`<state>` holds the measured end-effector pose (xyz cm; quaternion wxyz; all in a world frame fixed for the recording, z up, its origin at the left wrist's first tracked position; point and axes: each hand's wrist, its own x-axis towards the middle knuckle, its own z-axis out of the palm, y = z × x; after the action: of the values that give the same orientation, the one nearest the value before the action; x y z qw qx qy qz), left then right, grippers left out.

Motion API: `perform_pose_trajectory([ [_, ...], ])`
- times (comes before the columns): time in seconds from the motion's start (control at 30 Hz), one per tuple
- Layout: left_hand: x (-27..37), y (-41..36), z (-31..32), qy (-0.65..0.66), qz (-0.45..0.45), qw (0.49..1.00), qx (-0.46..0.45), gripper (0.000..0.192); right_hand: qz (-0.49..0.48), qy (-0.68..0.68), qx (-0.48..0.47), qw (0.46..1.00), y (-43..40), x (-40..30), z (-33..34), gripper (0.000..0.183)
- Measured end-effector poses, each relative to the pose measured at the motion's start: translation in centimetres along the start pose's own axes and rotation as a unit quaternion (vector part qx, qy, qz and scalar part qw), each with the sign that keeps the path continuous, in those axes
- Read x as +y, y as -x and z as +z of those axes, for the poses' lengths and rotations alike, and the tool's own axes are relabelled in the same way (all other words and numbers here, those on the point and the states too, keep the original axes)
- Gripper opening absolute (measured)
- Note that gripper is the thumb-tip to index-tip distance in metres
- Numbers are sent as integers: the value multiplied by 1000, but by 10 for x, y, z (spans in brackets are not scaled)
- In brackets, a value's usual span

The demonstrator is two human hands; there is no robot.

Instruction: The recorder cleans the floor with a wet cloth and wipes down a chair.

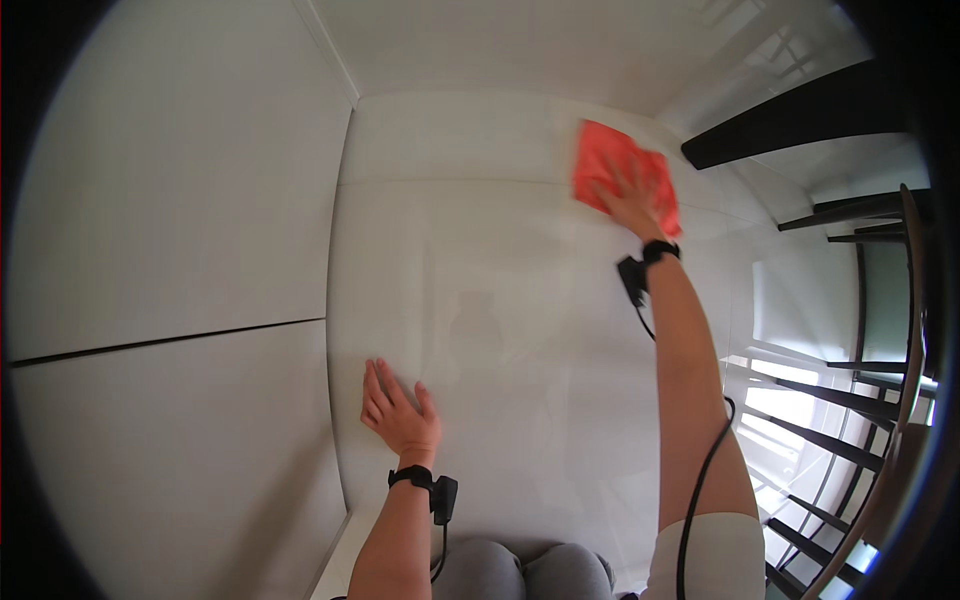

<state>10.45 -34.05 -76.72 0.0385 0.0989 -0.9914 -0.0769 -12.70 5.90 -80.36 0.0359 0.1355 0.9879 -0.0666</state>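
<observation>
My right hand [630, 201] lies spread on a red cloth [600, 154], pressing it against the glossy light tiled floor [487, 247] at the upper right; hand and cloth are slightly blurred. At the lower left, my left hand [401, 412] rests palm down on the bare floor beside the white panels, with its thumb apart and nothing held. Each wrist wears a black strap with a small black box and a cable. My knees in grey trousers [480, 574] show at the bottom edge.
White flat panels [172, 187] with a dark gap between them stand along the left. A pale wall [487, 45] closes the far side. Dark tapered furniture legs [787, 116] reach in from the right, with more dark legs and a curved rim below. Bright window reflections lie on the right-hand floor.
</observation>
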Motion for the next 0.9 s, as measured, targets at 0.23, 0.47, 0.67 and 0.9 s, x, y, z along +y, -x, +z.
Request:
perform_pose_trajectory([
  [0.23, 3, -3, -5, -5, 5, 1000, -10, 60, 275, -50, -27, 960, 48, 71, -32, 71],
  [0.47, 5, -6, -14, 2, -4, 999, -32, 59, 59, 7, -38, 997, -11, -76, -23, 72],
  [0.67, 5, -7, -17, 6, -3, 998, -62, 59, -199, -23, -24, 979, -34, -268, -1, 73],
  [0.9, 5, -6, -18, -17, 3, 996, -90, 58, -328, -81, 10, 941, -57, -347, 27, 59],
])
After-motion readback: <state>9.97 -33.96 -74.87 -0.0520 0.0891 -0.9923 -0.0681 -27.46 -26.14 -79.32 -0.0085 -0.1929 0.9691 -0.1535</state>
